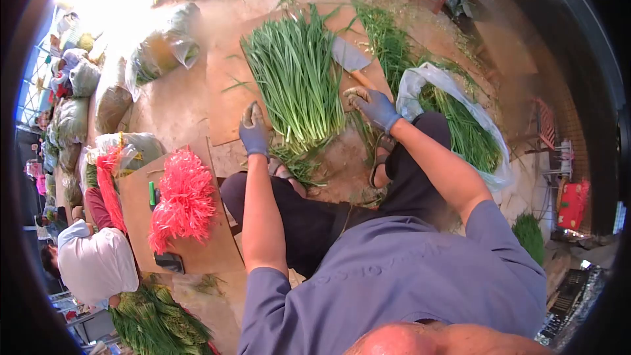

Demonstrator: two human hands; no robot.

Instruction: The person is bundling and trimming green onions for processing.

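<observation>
A broad bundle of garlic chives [296,79] lies on a brown board [227,108], its pale ends towards me. My left hand [254,130], in a blue-grey glove with soiled fingertips, is beside the left edge of the chives, fingers stretched out and holding nothing. At their lower right is my right hand [374,108], gloved the same way, its fingers apart and pointing at the stalks. Just above it lies a cleaver [351,54] with a broad blade and wooden handle; the hand seems not to grip it.
On my right, an open plastic bag [430,79] holds more greens. To the left, a small table [138,200] carries red plastic strips [184,197]. A person in a white shirt [98,260] bends beyond it. Loose leaves [299,165] litter the floor by my feet.
</observation>
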